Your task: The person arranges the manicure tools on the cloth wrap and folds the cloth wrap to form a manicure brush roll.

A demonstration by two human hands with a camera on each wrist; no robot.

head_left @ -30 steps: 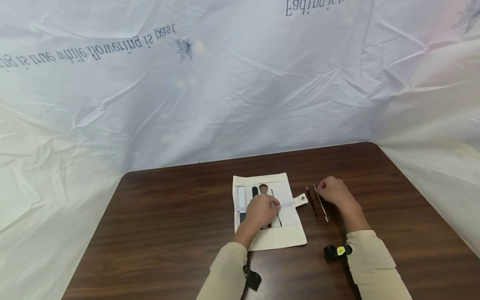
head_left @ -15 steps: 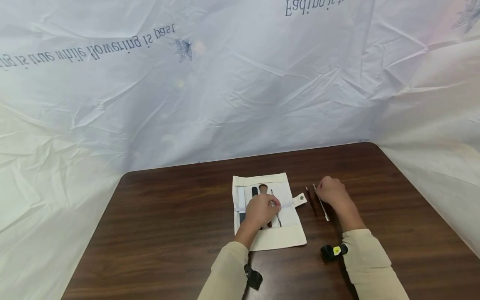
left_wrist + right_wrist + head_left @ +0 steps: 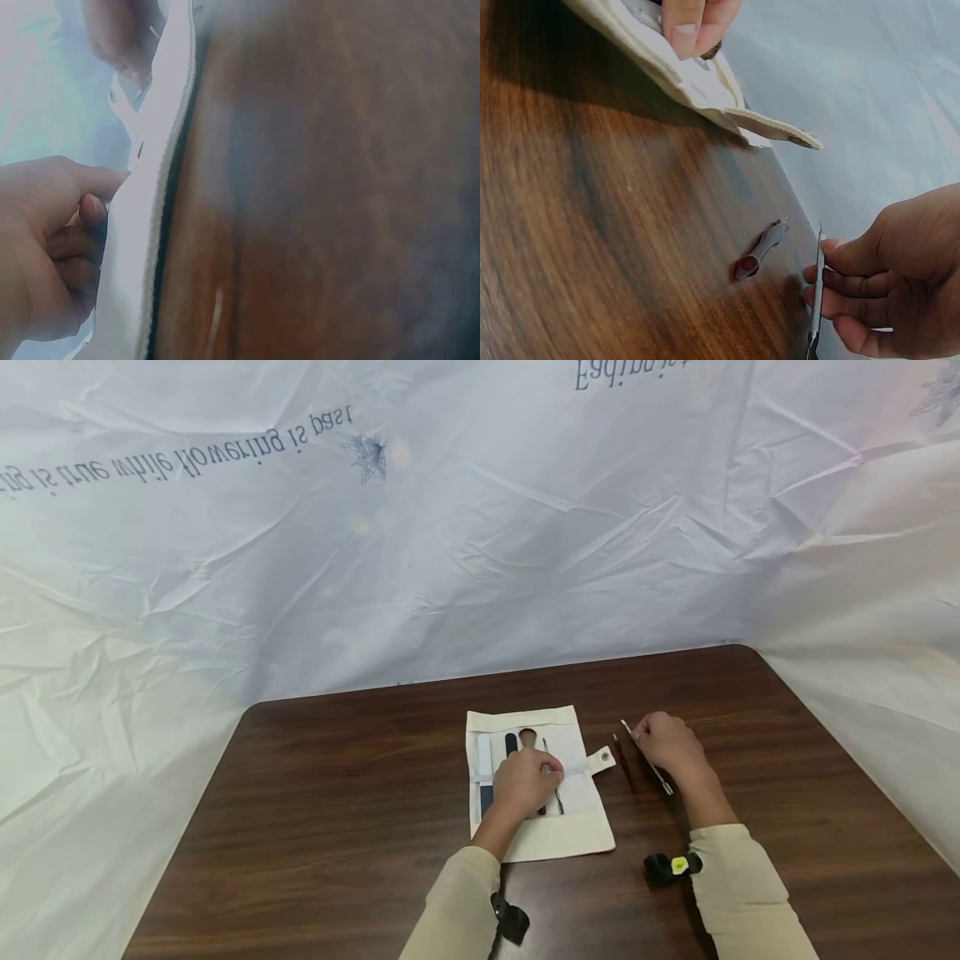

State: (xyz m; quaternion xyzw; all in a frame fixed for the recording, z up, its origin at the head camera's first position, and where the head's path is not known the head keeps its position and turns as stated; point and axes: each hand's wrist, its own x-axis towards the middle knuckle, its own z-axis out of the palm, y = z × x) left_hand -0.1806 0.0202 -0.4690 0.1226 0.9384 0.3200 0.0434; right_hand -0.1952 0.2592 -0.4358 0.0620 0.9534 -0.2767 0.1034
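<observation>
My left hand (image 3: 527, 781) lies over the open cream fabric pouch (image 3: 558, 839). Its thumb and index finger pinch the pale elastic band (image 3: 574, 770) beside a thin metal tool (image 3: 558, 800) tucked under it. In the left wrist view the other fingers (image 3: 71, 274) curl below the index finger. Off the pouch's right side, my right hand (image 3: 670, 745) pinches a silver cuticle pusher (image 3: 818, 289) with a knurled handle, thumb against fingers. Between pouch and right hand, a slim tool with a dark red handle (image 3: 625, 766) lies on the table.
Under the band also sit a white-and-dark nail file (image 3: 484, 752), a black file (image 3: 511, 743) and a brush (image 3: 528, 737), partly covered by my left hand. The snap tab (image 3: 601, 760) sticks out right. White printed sheeting (image 3: 480, 568) hangs behind the brown table (image 3: 337, 810).
The cuticle pusher has turned in my right hand: its far end has shifted left, its near end right. The left hand stays almost still over the pouch.
</observation>
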